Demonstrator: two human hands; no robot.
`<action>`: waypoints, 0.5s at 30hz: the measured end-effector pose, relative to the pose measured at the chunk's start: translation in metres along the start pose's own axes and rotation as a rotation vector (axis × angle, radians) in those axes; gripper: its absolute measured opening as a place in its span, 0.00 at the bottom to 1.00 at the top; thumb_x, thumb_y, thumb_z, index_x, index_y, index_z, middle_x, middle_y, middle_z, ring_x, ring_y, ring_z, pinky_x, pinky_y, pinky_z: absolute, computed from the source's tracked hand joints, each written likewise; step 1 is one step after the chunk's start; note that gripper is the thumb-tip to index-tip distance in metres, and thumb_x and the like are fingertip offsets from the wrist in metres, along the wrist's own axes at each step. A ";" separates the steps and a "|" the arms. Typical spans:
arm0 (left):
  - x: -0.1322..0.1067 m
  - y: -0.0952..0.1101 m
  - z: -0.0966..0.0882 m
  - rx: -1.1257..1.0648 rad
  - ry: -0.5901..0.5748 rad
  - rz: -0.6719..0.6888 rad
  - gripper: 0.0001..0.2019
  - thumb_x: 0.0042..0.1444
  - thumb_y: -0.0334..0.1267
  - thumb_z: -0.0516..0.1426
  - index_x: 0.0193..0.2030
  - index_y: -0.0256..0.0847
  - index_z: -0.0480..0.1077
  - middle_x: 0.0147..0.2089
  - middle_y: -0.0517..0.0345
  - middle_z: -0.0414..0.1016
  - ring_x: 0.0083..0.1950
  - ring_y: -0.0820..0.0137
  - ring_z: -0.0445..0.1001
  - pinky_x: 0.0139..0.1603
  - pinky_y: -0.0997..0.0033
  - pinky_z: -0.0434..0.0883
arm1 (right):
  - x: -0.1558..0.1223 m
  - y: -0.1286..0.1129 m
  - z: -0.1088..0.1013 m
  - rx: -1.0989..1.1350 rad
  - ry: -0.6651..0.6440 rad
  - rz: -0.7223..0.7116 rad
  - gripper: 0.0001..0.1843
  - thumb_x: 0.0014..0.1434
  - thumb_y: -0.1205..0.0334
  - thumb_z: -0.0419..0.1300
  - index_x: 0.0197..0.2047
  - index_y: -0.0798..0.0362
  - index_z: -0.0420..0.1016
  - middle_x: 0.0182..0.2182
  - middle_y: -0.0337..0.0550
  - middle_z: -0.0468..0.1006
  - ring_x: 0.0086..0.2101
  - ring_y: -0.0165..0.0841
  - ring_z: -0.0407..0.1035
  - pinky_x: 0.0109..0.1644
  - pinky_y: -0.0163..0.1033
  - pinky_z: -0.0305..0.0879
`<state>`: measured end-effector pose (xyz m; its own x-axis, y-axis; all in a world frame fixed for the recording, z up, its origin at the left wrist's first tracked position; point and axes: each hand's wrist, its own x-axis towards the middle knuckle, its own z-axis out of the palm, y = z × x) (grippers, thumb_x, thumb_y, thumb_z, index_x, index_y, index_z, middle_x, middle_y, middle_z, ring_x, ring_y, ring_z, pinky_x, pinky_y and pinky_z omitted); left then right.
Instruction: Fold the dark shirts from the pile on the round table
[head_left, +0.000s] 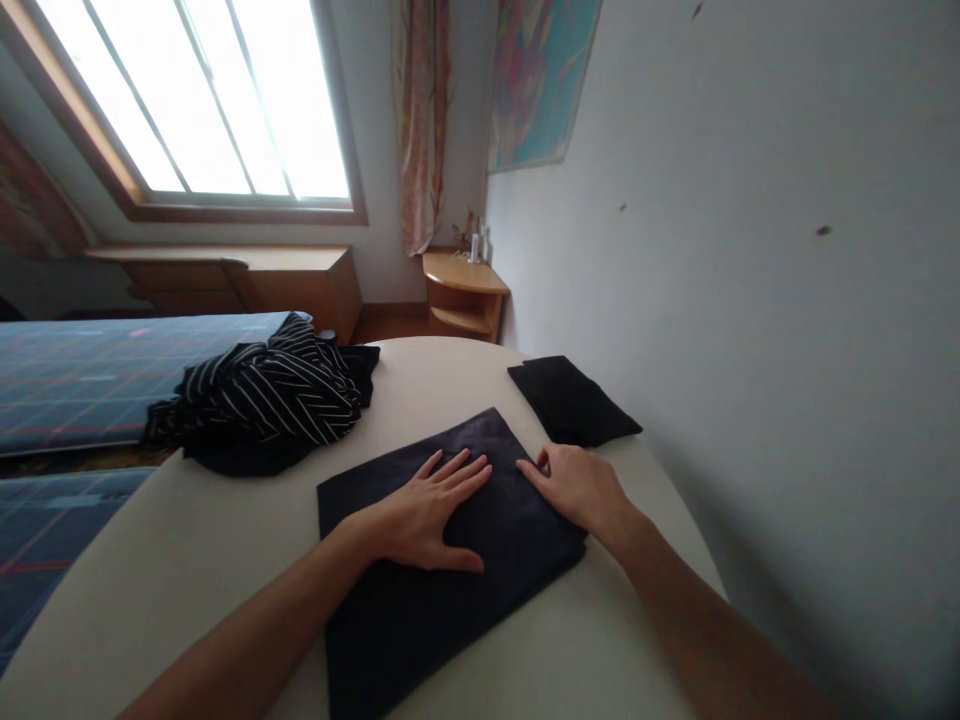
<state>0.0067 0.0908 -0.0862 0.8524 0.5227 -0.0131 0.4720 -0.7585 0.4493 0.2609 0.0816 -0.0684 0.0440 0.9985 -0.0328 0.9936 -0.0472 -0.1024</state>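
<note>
A dark navy folded cloth (420, 620) lies flat on the round cream table (187, 560) in front of me. My left hand (427, 510) rests palm down on its middle, fingers stretched out and spread. My right hand (574, 485) lies on the cloth's right edge with the fingers loosely curled downward; whether they pinch the fabric I cannot see. A smaller folded black cloth (574, 400) sits just beyond my right hand, near the table's far right rim.
A crumpled heap of black-and-white striped clothing (270, 400) lies at the table's far left. A plaid-covered bed (82, 380) is to the left. A white wall (750, 300) runs along the right. A wooden corner shelf (461, 290) and low cabinet (247, 275) stand below the window.
</note>
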 end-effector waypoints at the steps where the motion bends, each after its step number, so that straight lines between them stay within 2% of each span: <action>1: 0.000 0.000 0.002 0.016 0.015 -0.003 0.48 0.58 0.64 0.55 0.77 0.48 0.36 0.77 0.49 0.36 0.77 0.52 0.34 0.74 0.43 0.33 | 0.001 -0.002 0.001 0.023 0.022 0.005 0.24 0.65 0.40 0.53 0.39 0.52 0.79 0.37 0.53 0.83 0.39 0.45 0.78 0.39 0.42 0.67; 4: -0.001 0.004 0.006 0.065 0.031 -0.018 0.41 0.64 0.62 0.49 0.76 0.49 0.37 0.77 0.52 0.34 0.77 0.54 0.34 0.74 0.44 0.34 | 0.003 -0.008 0.006 0.059 0.058 0.004 0.24 0.66 0.41 0.52 0.42 0.53 0.78 0.40 0.54 0.82 0.41 0.45 0.78 0.39 0.42 0.67; 12: -0.001 0.010 0.009 0.085 0.051 0.018 0.48 0.56 0.63 0.58 0.76 0.50 0.41 0.77 0.50 0.39 0.77 0.48 0.37 0.73 0.40 0.36 | 0.007 -0.012 0.011 0.135 0.086 0.019 0.22 0.65 0.44 0.54 0.41 0.55 0.76 0.38 0.54 0.82 0.40 0.44 0.78 0.40 0.41 0.67; 15: -0.001 0.010 0.007 0.082 0.051 0.032 0.47 0.55 0.63 0.59 0.76 0.51 0.42 0.77 0.51 0.38 0.76 0.47 0.38 0.73 0.38 0.37 | 0.010 -0.011 0.012 0.175 0.100 0.028 0.20 0.64 0.47 0.56 0.46 0.55 0.75 0.39 0.53 0.83 0.41 0.43 0.78 0.41 0.40 0.67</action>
<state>0.0128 0.0800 -0.0875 0.8558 0.5152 0.0469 0.4632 -0.8035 0.3740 0.2495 0.0913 -0.0797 0.0899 0.9941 0.0603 0.9590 -0.0701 -0.2745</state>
